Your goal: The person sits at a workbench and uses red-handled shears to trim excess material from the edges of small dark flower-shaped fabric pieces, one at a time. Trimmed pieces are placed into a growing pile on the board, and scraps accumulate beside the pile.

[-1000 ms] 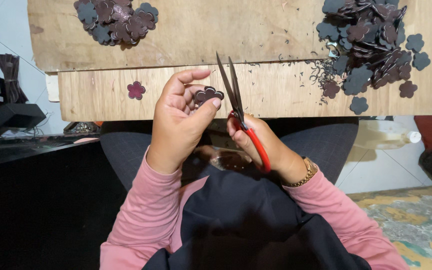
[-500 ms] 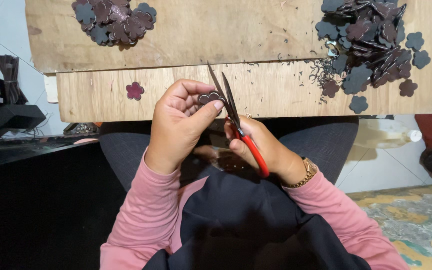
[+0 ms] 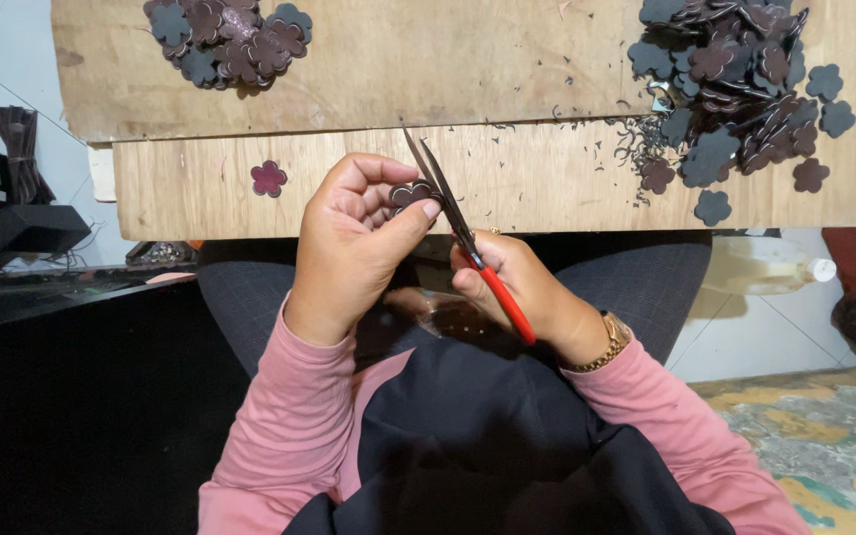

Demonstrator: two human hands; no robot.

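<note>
At the centre of the frame the left hand (image 3: 354, 248) pinches a small dark flower-shaped cutout (image 3: 410, 193) between thumb and fingertips, holding it just above the near edge of the wooden worktop (image 3: 507, 69). The right hand (image 3: 522, 287) is closed around the red handles of a pair of scissors (image 3: 458, 233), whose dark blades point up and to the left and meet the cutout's right edge; the blades look nearly closed. The left thumb covers the lower part of the cutout, so its full outline cannot be seen. A gold bracelet (image 3: 609, 342) sits on the right wrist, and both arms wear pink sleeves. In the upper left of the frame lies a small heap of flower cutouts (image 3: 225, 40); a larger heap (image 3: 740, 84) with fine dark trimmings spreads across the upper right. One reddish flower piece (image 3: 268, 178) lies alone on the worktop, left of the hands. A dark box (image 3: 32, 228) stands at the far left.
</note>
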